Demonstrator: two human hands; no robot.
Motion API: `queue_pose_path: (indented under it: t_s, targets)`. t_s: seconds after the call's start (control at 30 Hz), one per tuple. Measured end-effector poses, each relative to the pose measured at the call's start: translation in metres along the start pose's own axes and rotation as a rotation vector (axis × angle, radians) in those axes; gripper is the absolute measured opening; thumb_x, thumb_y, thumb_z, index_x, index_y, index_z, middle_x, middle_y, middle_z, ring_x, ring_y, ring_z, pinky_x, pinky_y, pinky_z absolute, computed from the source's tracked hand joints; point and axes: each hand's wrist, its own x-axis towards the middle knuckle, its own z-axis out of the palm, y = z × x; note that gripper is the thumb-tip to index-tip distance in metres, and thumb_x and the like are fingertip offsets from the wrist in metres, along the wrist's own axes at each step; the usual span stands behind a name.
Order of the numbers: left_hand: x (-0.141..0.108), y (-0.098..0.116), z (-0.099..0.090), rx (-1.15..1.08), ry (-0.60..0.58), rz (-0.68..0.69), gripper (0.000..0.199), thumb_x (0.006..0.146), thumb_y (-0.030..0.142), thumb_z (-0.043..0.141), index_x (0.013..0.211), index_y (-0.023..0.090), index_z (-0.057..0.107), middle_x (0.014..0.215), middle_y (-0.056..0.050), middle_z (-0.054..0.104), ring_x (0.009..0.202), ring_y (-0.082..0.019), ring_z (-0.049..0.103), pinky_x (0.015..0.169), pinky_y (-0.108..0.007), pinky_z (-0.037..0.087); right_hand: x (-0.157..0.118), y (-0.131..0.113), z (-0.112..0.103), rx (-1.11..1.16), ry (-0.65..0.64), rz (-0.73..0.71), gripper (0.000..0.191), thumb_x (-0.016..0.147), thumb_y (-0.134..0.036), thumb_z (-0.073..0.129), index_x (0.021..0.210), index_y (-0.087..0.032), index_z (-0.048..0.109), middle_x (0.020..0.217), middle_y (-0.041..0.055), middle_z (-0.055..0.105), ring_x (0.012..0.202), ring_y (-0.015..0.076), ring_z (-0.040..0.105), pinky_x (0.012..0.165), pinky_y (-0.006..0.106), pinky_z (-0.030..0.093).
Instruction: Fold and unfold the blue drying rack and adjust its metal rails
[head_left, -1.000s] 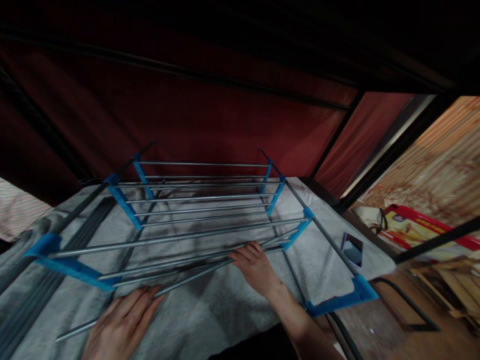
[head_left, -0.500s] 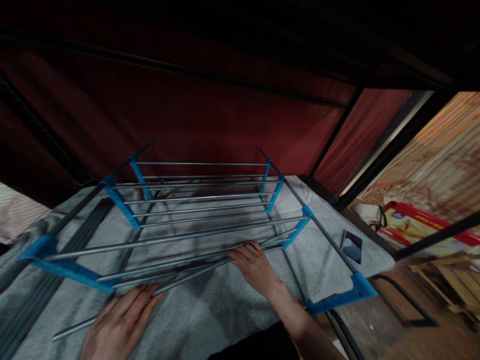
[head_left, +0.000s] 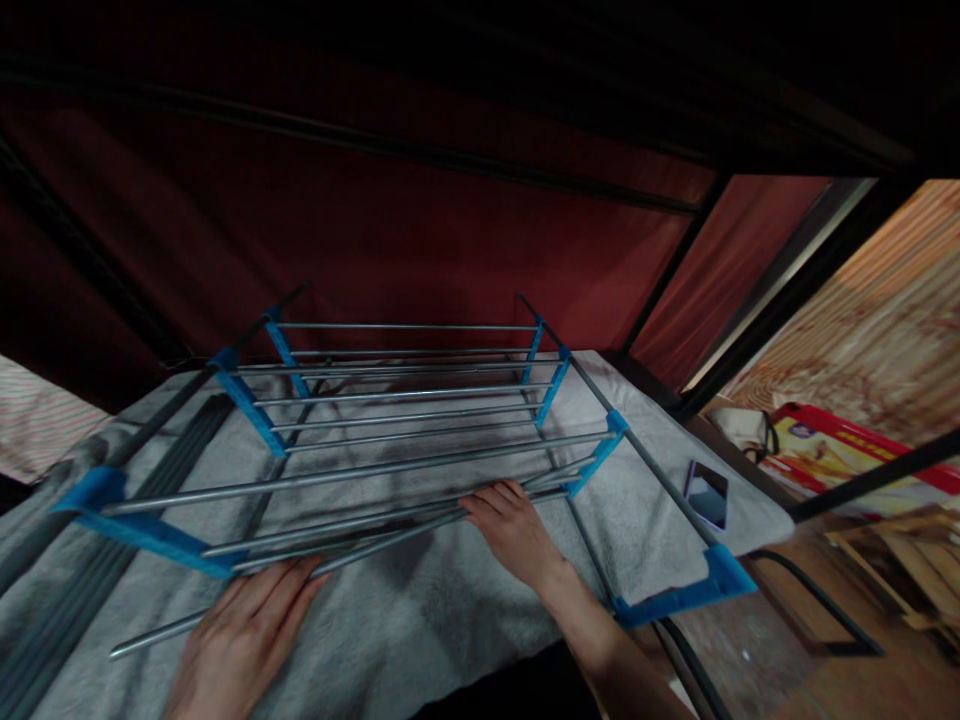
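Note:
A grey metal tube [head_left: 394,542] lies slantwise across the front of a rack of grey tubes and blue plastic brackets. My left hand [head_left: 244,635] is closed over the tube's left part, and its free left end sticks out beyond the hand. Farther along, my right hand [head_left: 514,525] grips the same tube, fingers curled over it. Toward the right, the tube meets the blue bracket [head_left: 592,465]; the exact joint is hard to make out. The left end lies below the left blue bracket [head_left: 150,540], apart from it. Another blue bracket [head_left: 682,590] at the front right carries no crossbars.
Several loose dark tubes [head_left: 112,560] lie on the grey cloth [head_left: 442,620] at the left. A phone [head_left: 707,493] rests on the cloth at the right. Beyond it are a dark frame post [head_left: 780,285], a red and yellow box [head_left: 832,450] and wooden pieces [head_left: 896,570]. A dark red panel stands behind.
My left hand and the tube's left end have risen slightly toward the rack's left bracket. My right hand keeps nearly the same place. The whole view has shifted a little.

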Motion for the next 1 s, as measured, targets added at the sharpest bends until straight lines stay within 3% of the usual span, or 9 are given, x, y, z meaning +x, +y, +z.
queue_pose_path:
  t_s: [0.13,0.3,0.43,0.67,0.8,1.0]
  targets:
    - [0.009,-0.001,-0.002,-0.028,0.011,-0.036,0.030,0.100,0.040,0.045,0.112,0.023,0.065,0.098,-0.005,0.074,0.085,-0.023,0.068,0.083,-0.036,0.049,0.004,-0.002,-0.003,0.028,0.001,0.014,0.024,0.101,-0.024,0.054,0.122,-0.023,0.064,0.110,0.0044,0.071,0.099,0.0193,0.061,0.094,0.038,0.047]
    - [0.020,0.001,-0.006,-0.014,0.008,-0.048,0.032,0.102,0.043,0.043,0.114,0.023,0.065,0.094,-0.004,0.074,0.083,-0.023,0.068,0.079,-0.036,0.048,0.012,-0.014,-0.008,0.060,-0.006,-0.003,0.031,0.101,-0.019,0.051,0.130,-0.022,0.059,0.117,0.0054,0.070,0.103,0.0195,0.062,0.103,0.041,0.045]
    - [0.030,0.009,-0.012,0.000,0.003,-0.047,0.025,0.102,0.034,0.047,0.110,0.018,0.066,0.087,-0.004,0.072,0.079,-0.021,0.065,0.076,-0.035,0.046,0.023,-0.030,-0.004,0.048,-0.034,-0.084,0.037,0.098,-0.016,0.054,0.135,-0.021,0.056,0.122,0.0061,0.069,0.107,0.0194,0.061,0.107,0.041,0.043]
    - [0.041,0.019,-0.018,0.019,-0.075,-0.165,0.020,0.102,0.027,0.050,0.110,0.019,0.066,0.092,-0.005,0.072,0.084,-0.021,0.066,0.081,-0.037,0.048,0.041,-0.044,0.006,0.015,-0.073,-0.133,0.040,0.096,-0.010,0.053,0.134,-0.022,0.057,0.112,0.0043,0.070,0.101,0.0195,0.063,0.098,0.038,0.047]
    - [0.046,0.025,-0.020,-0.038,-0.064,-0.219,0.022,0.101,0.025,0.050,0.115,0.019,0.065,0.105,-0.006,0.072,0.097,-0.021,0.066,0.096,-0.041,0.047,0.043,-0.040,0.009,0.009,-0.068,-0.175,0.042,0.097,-0.006,0.047,0.135,-0.022,0.056,0.107,0.0041,0.070,0.097,0.0189,0.064,0.096,0.037,0.047]
    - [0.030,0.034,-0.020,0.016,0.099,-0.337,0.034,0.097,0.015,0.051,0.129,0.023,0.060,0.131,-0.011,0.064,0.125,-0.025,0.057,0.110,-0.046,0.040,0.042,-0.031,0.015,-0.010,-0.045,-0.226,0.040,0.099,-0.009,0.044,0.136,-0.020,0.055,0.107,0.0061,0.069,0.097,0.0191,0.065,0.094,0.038,0.048]
